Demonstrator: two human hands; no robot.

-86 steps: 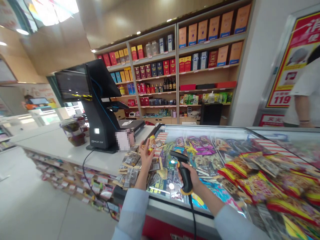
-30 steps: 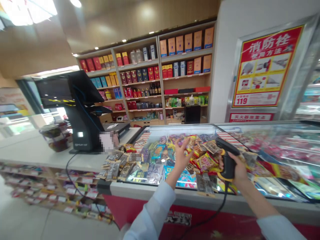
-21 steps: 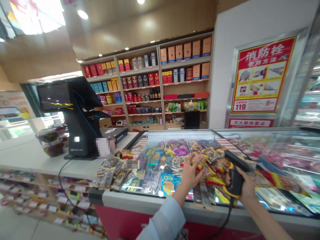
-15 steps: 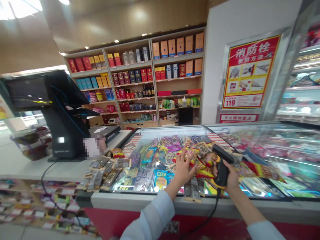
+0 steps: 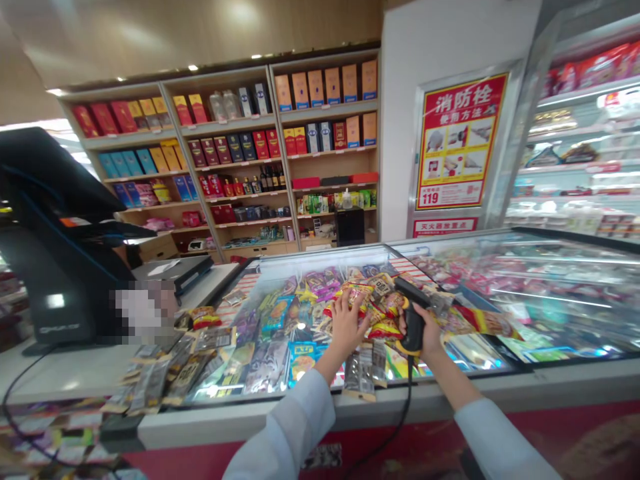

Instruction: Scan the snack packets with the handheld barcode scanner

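My left hand (image 5: 346,328) lies over a red and yellow snack packet (image 5: 361,289), fingers spread and touching it; the fingertips' undersides are hidden. Wrapped in my right hand (image 5: 429,331) is a black and yellow barcode scanner (image 5: 413,327), its head tilted up to the left and its cord hanging over the front edge. More red and yellow packets (image 5: 385,328) are heaped between both hands. Below them, small grey-brown packets (image 5: 360,373) lie on the glass top of the freezer (image 5: 240,393).
Left of the freezer, a black checkout terminal (image 5: 55,267) stands on a white counter (image 5: 70,380). A pile of grey-brown packets (image 5: 165,373) lies at the freezer's left edge. Shelves of boxes (image 5: 240,148) line the back wall. A lit display cabinet (image 5: 585,160) stands at right.
The view has swung to the right, so the terminal and shelves sit further left. Both hands keep nearly the same places over the packets, the scanner still in my right hand.
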